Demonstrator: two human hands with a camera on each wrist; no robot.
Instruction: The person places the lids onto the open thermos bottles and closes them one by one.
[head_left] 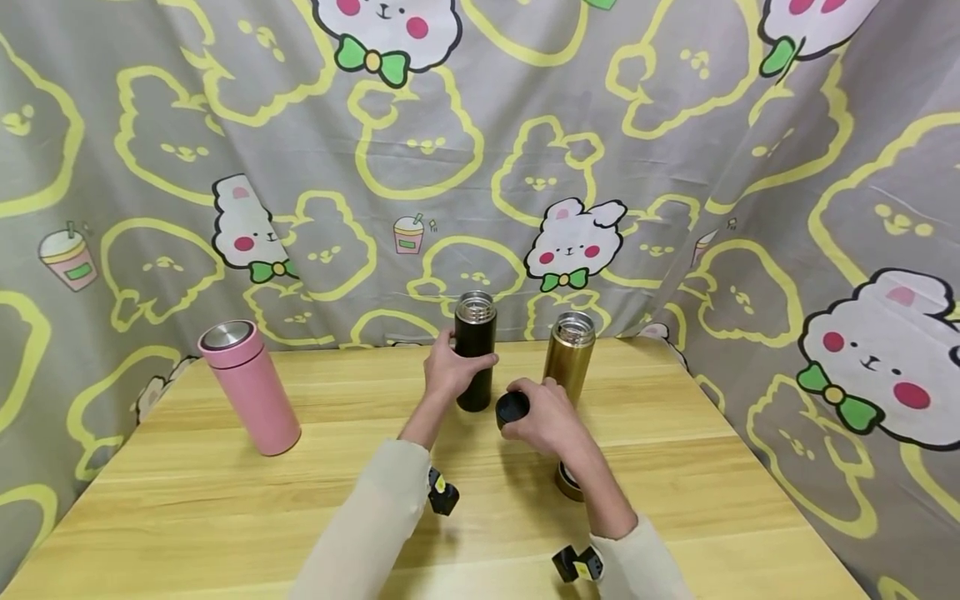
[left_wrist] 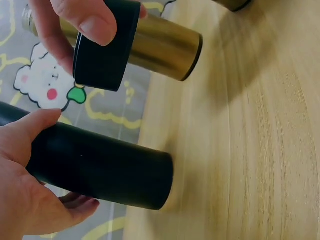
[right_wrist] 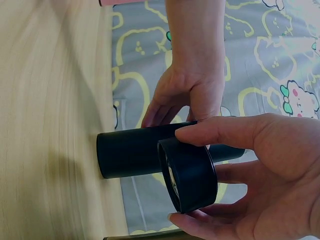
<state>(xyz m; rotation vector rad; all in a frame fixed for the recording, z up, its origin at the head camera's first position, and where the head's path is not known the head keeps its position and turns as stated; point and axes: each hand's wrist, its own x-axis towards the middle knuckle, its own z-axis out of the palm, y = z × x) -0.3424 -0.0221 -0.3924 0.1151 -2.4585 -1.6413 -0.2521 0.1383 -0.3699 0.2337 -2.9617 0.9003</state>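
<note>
A tall black thermos bottle (head_left: 474, 333) stands upright on the table, its threaded steel mouth uncovered. My left hand (head_left: 448, 368) grips it around the middle, thumb across the near side and fingers behind. To the right of that bottle, my right hand (head_left: 553, 417) holds a round black lid (right_wrist: 195, 175) between thumb and fingers. The lid is off the table, lower than the bottle's mouth and apart from it; its hollow underside partly shows in the right wrist view. Just behind the right hand stands a gold thermos bottle (head_left: 572, 354), also uncapped.
A gold lid (head_left: 570, 483) lies on the wooden table (head_left: 360, 417), partly hidden by the right forearm. At the left stands a pink thermos bottle (head_left: 255, 392) with its lid on. A patterned grey curtain (head_left: 450, 208) hangs behind the table and at its sides.
</note>
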